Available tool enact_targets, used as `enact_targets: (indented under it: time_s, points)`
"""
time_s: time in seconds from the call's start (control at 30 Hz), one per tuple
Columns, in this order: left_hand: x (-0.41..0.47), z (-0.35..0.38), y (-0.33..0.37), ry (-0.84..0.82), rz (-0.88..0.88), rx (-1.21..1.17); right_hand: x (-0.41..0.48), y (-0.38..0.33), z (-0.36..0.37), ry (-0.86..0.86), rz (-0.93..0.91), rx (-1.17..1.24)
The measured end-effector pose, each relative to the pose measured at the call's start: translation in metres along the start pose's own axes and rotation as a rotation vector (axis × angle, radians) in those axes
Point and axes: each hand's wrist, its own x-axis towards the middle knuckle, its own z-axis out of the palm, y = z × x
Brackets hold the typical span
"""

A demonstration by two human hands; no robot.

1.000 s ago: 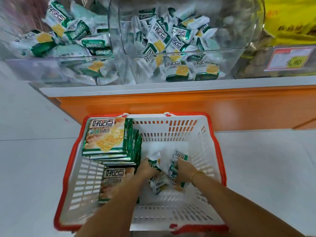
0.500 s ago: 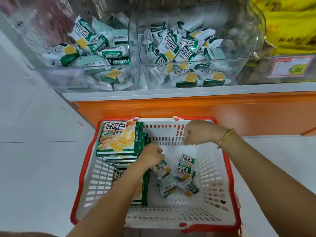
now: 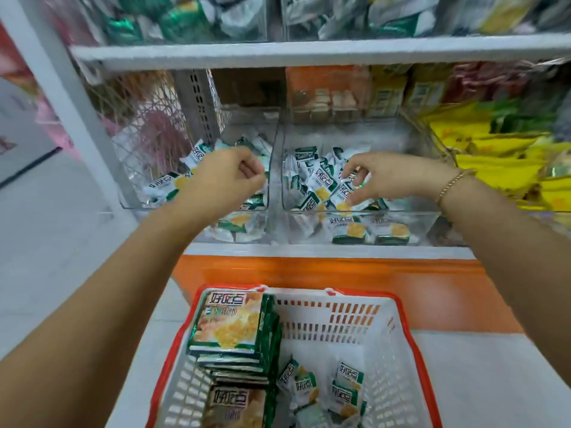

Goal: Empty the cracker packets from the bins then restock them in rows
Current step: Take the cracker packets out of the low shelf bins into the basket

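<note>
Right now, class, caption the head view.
Left hand over one bin, right hand pinching packets in the next, basket below.

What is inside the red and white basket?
A stack of large cracker bags lies along its left side, and a few small cracker packets lie loose on the basket floor. What lies under the stack is covered.

White shelf [image 3: 309,52] over orange base [image 3: 309,270] — pale floor [image 3: 46,242].

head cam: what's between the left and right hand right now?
Head view: the two bins' adjoining clear walls and loose cracker packets in the right bin, between left hand and right hand.
</note>
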Motion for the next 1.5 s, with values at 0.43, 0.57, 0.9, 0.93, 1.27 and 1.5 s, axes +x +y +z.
enact_targets:
  time_s: [0.43,0.57,0.9,0.93,1.27,1.5]
  points:
    - [0.025,-0.035,-0.123,-0.066,-0.394,0.367,0.089,-0.018,0.044,-0.135,0.044,0.183]
    - [0.031,-0.040,-0.130,-0.063,-0.404,0.361,0.093,-0.021,0.044,-0.197,0.009,0.077]
    - [0.050,-0.071,-0.101,0.020,-0.313,0.154,0.088,-0.004,0.007,-0.030,0.034,0.126]
    - [0.050,-0.068,-0.095,0.028,-0.284,0.127,0.089,-0.001,0.006,0.011,0.047,0.182]
    - [0.057,-0.022,-0.094,-0.235,-0.248,0.042,0.101,0.010,0.025,-0.004,0.028,0.301]
    - [0.059,-0.032,-0.100,-0.311,-0.255,-0.076,0.099,0.010,0.028,-0.012,0.054,0.222]
